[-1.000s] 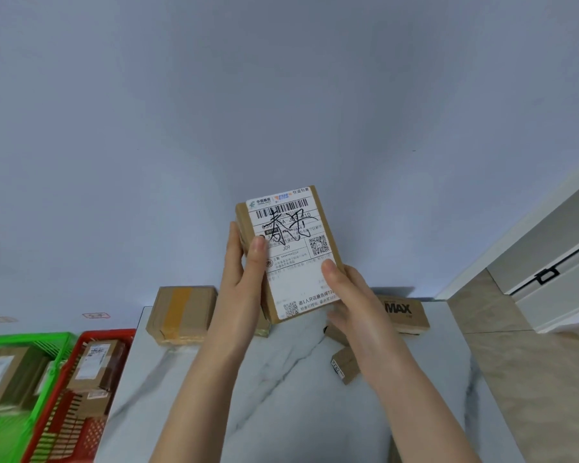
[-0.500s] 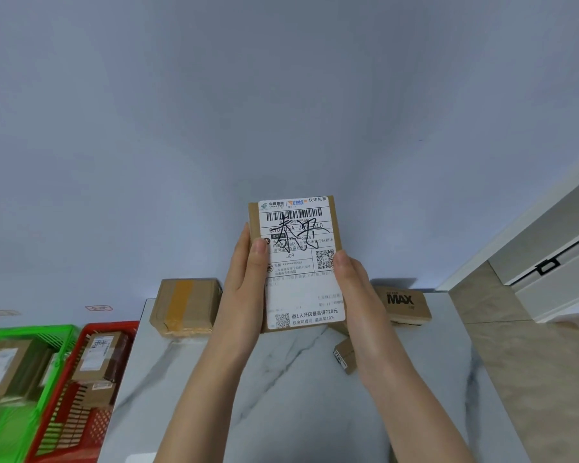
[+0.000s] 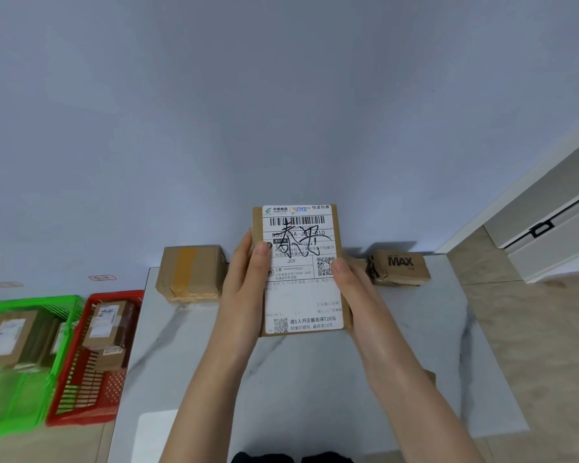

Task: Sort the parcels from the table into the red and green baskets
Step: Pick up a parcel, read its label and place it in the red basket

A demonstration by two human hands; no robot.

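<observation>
We hold a labelled parcel point(image 3: 301, 269) upright above the bench point(image 3: 315, 379), left hand point(image 3: 243, 289) and right hand point(image 3: 355, 292) gripping its long sides, fingers point(image 3: 244, 242) curled round the edges. A taped box point(image 3: 193, 274) and a MAX box point(image 3: 400, 267) sit at the bench's far edge; red basket point(image 3: 114, 294) and green basket point(image 3: 30, 300) stand left

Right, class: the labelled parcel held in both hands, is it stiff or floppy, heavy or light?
Likely stiff: the labelled parcel shows straight cardboard edges between the left hand and right hand. Probably light: it is gripped only at its side edges, by thumbs and fingers.
</observation>
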